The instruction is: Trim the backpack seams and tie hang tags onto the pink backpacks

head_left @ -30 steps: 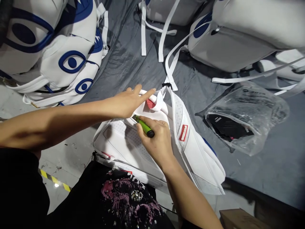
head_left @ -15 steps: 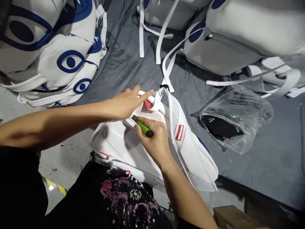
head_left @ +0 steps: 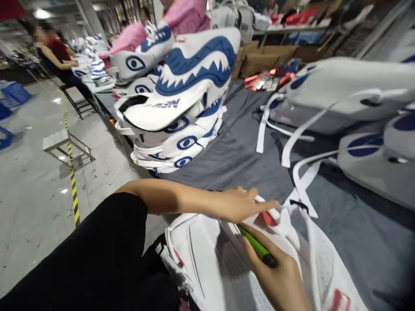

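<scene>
A white backpack (head_left: 207, 259) lies before me with its padded back panel and straps facing up. My left hand (head_left: 238, 205) rests across its top edge, fingers stretched apart, beside the white carry loop and a red patch (head_left: 268, 218). My right hand (head_left: 275, 268) is closed around a green tool with a black end (head_left: 256, 245). The tool's tip points at the panel just below my left hand; the tip itself is hidden. A white shoulder strap (head_left: 327, 255) with a red label runs down at the right.
White backpacks with blue eyes and teeth (head_left: 194, 82) are stacked on the dark-covered table (head_left: 246, 160). More backpacks (head_left: 340, 95) with loose webbing lie at the right. A stool (head_left: 68, 140) stands on the floor at left. A co-worker (head_left: 56, 60) sits farther back.
My view has tilted up and swung left, bringing the room and the whole backpack stack into sight. Both hands keep nearly the same hold on the backpack and the green tool.
</scene>
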A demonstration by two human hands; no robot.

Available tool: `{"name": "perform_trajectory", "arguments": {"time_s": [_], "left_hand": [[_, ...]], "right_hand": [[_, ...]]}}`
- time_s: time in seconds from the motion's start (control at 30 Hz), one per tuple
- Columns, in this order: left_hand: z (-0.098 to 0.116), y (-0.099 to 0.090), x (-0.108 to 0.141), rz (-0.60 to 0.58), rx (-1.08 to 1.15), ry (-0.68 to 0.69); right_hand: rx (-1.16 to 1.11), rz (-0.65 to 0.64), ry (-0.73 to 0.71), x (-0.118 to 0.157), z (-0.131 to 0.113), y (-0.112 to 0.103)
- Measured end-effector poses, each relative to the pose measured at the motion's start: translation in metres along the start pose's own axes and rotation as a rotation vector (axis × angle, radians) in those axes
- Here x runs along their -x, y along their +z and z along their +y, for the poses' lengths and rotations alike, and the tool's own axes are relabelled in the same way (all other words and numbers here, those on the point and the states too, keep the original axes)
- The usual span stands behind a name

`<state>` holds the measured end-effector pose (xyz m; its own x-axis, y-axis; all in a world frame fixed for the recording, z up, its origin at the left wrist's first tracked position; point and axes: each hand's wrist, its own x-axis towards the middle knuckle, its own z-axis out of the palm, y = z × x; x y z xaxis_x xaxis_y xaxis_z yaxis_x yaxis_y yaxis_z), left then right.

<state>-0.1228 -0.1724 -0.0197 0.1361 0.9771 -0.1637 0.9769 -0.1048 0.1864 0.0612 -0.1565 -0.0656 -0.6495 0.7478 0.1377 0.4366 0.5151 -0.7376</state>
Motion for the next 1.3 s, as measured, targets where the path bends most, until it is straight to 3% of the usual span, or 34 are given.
{"name": "perform_trajectory", "arguments": {"time_s": [0.2,0.33,0.5,0.57,0.63,0.7,0.77,0.8,0.87,0.93,1.07,1.2,1.3], "left_hand": [[0.006,-0.014,0.012,-0.037,-0.027,-0.044],[0.007,-0.010,0.013,0.010,-0.023,-0.021],[0.002,-0.008,0.012,0.021,-0.087,-0.026],[0.002,-0.010,0.018,0.013,-0.083,-0.010],[0.001,-0.012,0.025,-0.023,-0.059,0.021],[-0.006,-0.010,0.026,-0.087,-0.054,0.061],[-0.018,-0.004,0.016,-0.072,-0.069,0.046],[-0.024,0.001,0.009,-0.070,-0.077,0.049],[-0.034,0.012,-0.001,-0.063,-0.069,0.041],[-0.041,0.020,-0.004,-0.036,-0.026,0.063],[-0.047,0.025,-0.001,0.018,-0.021,0.084],[-0.050,0.026,-0.003,0.012,-0.102,0.093],[-0.049,0.026,-0.004,0.000,-0.129,0.075]], "right_hand": [[-0.020,-0.004,0.009,-0.001,0.003,-0.001],[-0.053,0.012,0.066,-0.001,-0.001,0.004],[-0.288,-0.091,0.131,0.001,-0.017,-0.008],[-0.331,0.066,0.149,0.015,-0.022,-0.029],[-0.311,0.387,0.133,0.038,-0.021,-0.057],[-0.189,0.767,0.127,0.065,-0.006,-0.086],[0.092,1.019,0.234,0.094,0.023,-0.111],[0.285,1.021,0.360,0.108,0.042,-0.120],[0.635,0.752,0.613,0.132,0.081,-0.131],[0.753,0.553,0.694,0.140,0.115,-0.133],[0.821,0.415,0.648,0.106,0.155,-0.132],[0.888,0.243,0.574,0.063,0.171,-0.143],[0.907,0.116,0.538,0.052,0.177,-0.150]]}}
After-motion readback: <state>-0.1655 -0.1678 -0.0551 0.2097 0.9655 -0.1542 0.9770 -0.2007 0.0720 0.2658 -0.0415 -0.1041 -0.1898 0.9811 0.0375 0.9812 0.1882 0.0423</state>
